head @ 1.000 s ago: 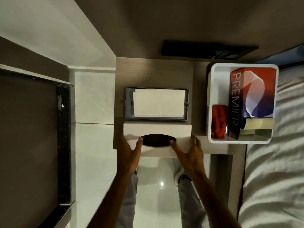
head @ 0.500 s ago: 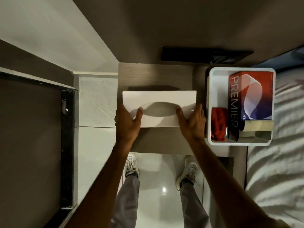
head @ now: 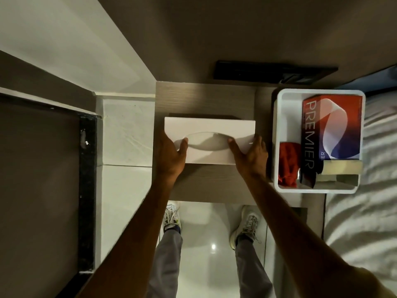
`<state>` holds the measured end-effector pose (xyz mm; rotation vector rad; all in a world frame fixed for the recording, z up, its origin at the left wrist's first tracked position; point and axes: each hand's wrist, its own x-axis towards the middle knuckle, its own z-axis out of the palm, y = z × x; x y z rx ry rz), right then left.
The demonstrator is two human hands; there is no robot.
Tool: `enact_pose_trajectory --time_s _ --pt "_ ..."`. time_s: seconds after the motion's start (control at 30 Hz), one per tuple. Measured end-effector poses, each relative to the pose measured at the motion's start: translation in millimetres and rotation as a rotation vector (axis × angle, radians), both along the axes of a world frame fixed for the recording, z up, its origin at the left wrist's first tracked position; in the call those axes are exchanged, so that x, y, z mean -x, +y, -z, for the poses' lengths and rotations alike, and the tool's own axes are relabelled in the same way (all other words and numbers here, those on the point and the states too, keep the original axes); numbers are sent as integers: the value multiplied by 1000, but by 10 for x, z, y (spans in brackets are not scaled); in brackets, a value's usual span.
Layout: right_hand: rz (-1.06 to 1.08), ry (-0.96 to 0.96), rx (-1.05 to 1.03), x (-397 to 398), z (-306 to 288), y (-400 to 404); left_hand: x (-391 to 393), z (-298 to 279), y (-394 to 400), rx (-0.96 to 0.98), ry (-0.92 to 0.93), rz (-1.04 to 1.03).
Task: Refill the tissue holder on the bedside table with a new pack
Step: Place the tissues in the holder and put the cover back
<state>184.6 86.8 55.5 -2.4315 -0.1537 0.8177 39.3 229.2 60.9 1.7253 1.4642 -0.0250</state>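
Note:
The white tissue holder cover (head: 209,130), with an oval slot in its top, lies flat on the wooden bedside table (head: 204,97). It sits over the holder's base, which is hidden under it, as is the stack of tissues. My left hand (head: 171,154) grips the cover's near left corner, thumb at the slot's left end. My right hand (head: 251,155) grips the near right corner, thumb at the slot's right end.
A white tray (head: 277,136) stands on the table's right part with a red and blue PREMIER tissue box (head: 332,130), a red cloth (head: 289,164) and flattened cardboard. A bed (head: 369,211) lies right. A dark wall panel (head: 275,70) is behind the table.
Both hands lifted the white cover from the table's near edge and brought it back over the open base with the tissues. Since half a second ago it has hardly moved.

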Motion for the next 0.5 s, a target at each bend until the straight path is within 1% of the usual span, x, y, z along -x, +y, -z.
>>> enact_pose_trajectory --time_s 0.1,0.23,0.3,0.33,0.37,0.43,0.47,0.5 --pt "-4 3 20 1 6 15 -22 30 12 16 5 -22" --pt "-26 9 75 20 10 5 8 59 -5 -24 2 -17" --pt "-85 -77 163 30 -36 23 31 39 -16 -57 25 18" --pt "-138 -184 179 41 -75 30 63 25 -27 -119 24 49" --pt "-209 -313 152 50 -118 45 108 20 -40 -218 15 97" --pt "-427 -514 46 51 -157 116 221 29 -99 -442 8 267" --pt "-566 -538 19 61 -131 166 290 63 -141 -518 18 377" --pt "-673 -500 23 65 -100 220 337 90 -188 -541 37 471"
